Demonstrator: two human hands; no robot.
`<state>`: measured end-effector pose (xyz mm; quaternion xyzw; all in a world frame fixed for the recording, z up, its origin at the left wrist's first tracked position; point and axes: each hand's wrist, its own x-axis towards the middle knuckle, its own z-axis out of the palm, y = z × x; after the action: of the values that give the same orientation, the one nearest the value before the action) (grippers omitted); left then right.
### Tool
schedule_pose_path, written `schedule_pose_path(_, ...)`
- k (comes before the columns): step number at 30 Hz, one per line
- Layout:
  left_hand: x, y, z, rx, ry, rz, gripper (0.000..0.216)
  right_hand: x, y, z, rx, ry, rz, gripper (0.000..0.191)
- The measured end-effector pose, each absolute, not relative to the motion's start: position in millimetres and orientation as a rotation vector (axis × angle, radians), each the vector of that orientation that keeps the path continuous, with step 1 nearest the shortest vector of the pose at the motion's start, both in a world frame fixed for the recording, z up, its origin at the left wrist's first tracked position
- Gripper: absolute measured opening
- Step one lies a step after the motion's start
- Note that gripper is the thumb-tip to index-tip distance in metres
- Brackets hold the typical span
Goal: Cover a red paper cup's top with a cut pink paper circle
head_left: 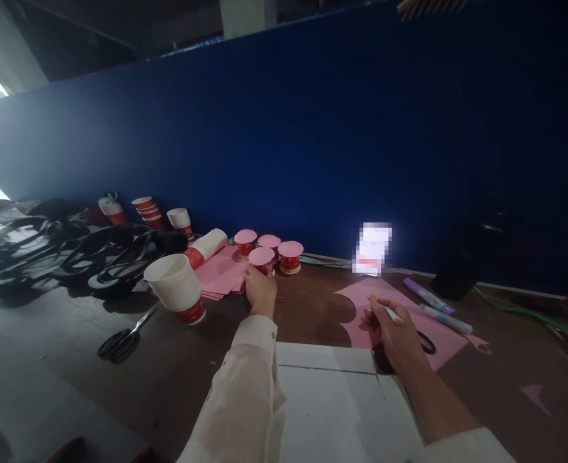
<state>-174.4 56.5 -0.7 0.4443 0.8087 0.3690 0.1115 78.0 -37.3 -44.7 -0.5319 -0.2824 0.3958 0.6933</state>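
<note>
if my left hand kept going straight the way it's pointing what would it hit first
Most likely the nearest pink-topped cup: the left hand points away toward the blue wall, fingertips already at or touching that cup. Behind it stand three more pink-topped cups, then the blue wall. Depth is hard to judge.

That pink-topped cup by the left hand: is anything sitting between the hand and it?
Nothing visible does. The left hand already reaches the nearest pink-topped cup, fingertips at its base. The other three capped cups stand behind it, and the stack of pink paper lies off to the side.
</note>
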Motion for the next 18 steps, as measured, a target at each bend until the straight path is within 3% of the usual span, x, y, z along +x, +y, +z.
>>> schedule_pose_path(11,-166,33,8,1.101,2.377,1.232,0.033,73,-46,-26,-1.282,-0.619,0.860,0.058)
schedule_pose_path(18,-112,-3,15,1.156,2.216,1.316,0.016,78,-48,-7,-1.199,-0.593,0.774,0.055)
